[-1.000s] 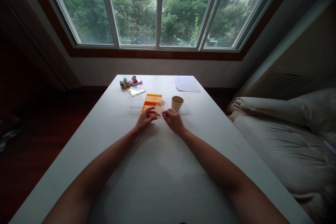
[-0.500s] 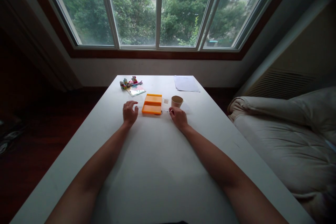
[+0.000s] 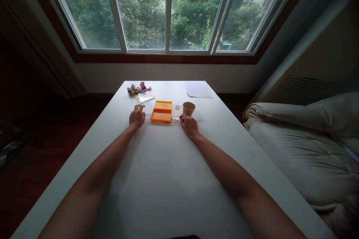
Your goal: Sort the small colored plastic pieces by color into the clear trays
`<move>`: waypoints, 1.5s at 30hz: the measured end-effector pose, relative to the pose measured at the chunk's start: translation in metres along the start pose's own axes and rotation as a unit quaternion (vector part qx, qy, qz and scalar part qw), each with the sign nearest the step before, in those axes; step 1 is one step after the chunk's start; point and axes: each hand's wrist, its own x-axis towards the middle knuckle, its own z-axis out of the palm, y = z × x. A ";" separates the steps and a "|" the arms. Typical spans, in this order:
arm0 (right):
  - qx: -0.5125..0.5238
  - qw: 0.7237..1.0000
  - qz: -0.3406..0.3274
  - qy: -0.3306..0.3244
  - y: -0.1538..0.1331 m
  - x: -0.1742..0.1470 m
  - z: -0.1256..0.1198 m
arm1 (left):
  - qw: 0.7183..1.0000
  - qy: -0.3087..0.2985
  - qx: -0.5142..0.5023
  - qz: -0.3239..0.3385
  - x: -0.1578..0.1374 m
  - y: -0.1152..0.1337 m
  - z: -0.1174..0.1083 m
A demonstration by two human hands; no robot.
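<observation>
An orange tray (image 3: 161,116) with a raised ridge across it lies on the white table between my hands. Left of it, my left hand (image 3: 137,117) has loosely bent fingers held apart, over the near edge of a clear plastic piece (image 3: 147,108). On the other side, my right hand (image 3: 189,125) has thumb and fingertips pinched together; whatever is between them is too small to make out. Its fingertips are close to another clear plastic piece (image 3: 176,111) with a small square mark. A brown paper cup (image 3: 189,108) stands upright just behind the right hand, its base partly hidden.
Small colourful figures (image 3: 137,88) sit at the table's far left, beside a shiny flat packet (image 3: 144,97). White paper sheets (image 3: 198,89) lie at the far right. A padded beige sofa (image 3: 283,149) is right of the table, and a window spans the wall behind.
My left hand has shifted slightly left and away from me, over the clear plastic. The right hand stays pinched in nearly the same place. Tray and cup have not visibly moved.
</observation>
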 end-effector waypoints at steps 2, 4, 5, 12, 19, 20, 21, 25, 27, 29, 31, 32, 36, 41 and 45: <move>0.002 1.000 -0.002 -0.001 0.001 0.000 0.001 | 0.999 -0.028 0.017 -0.007 0.004 -0.004 0.002; 0.007 1.000 -0.005 -0.005 0.002 0.001 0.002 | 0.998 -0.050 0.027 -0.003 0.009 -0.007 0.003; 0.011 1.000 -0.006 -0.007 0.003 0.001 0.002 | 0.998 -0.060 0.030 -0.001 0.011 -0.008 0.004; 0.046 0.999 -0.009 -0.014 0.005 0.001 0.004 | 0.990 -0.135 0.047 -0.004 0.024 -0.014 0.019; 0.060 0.998 -0.002 -0.018 0.006 0.000 0.004 | 0.990 -0.129 0.058 0.011 0.024 -0.013 0.034; 0.061 0.998 -0.001 -0.018 0.006 0.000 0.004 | 0.990 -0.129 0.059 0.011 0.024 -0.012 0.035; 0.063 0.998 -0.001 -0.016 0.006 0.000 0.004 | 0.990 -0.127 0.058 0.009 0.024 -0.012 0.035; 0.072 0.997 0.002 -0.007 0.007 0.001 0.004 | 0.994 -0.096 0.046 0.004 0.019 -0.008 0.035; 0.077 0.997 0.008 -0.007 0.008 0.001 0.004 | 0.997 -0.070 0.034 0.008 0.015 -0.006 0.033; 0.080 0.997 0.015 -0.008 0.009 0.001 0.004 | 0.998 -0.050 0.023 0.013 0.010 -0.003 0.029; 0.081 0.997 0.017 -0.008 0.010 0.002 0.004 | 0.999 -0.036 0.016 0.017 0.006 0.000 0.025; 0.082 0.996 0.017 -0.009 0.010 0.002 0.004 | 0.999 -0.029 0.013 0.019 0.004 0.002 0.022; 0.086 0.996 0.015 -0.008 0.008 0.001 0.004 | 1.000 0.005 0.011 0.024 -0.006 0.011 0.013; 0.084 0.996 0.013 -0.006 0.006 0.000 0.002 | 0.998 0.015 -0.020 0.062 -0.021 0.024 0.012; 0.083 0.997 0.006 -0.006 0.008 0.001 0.002 | 0.995 -0.020 -0.057 0.074 -0.027 0.029 0.018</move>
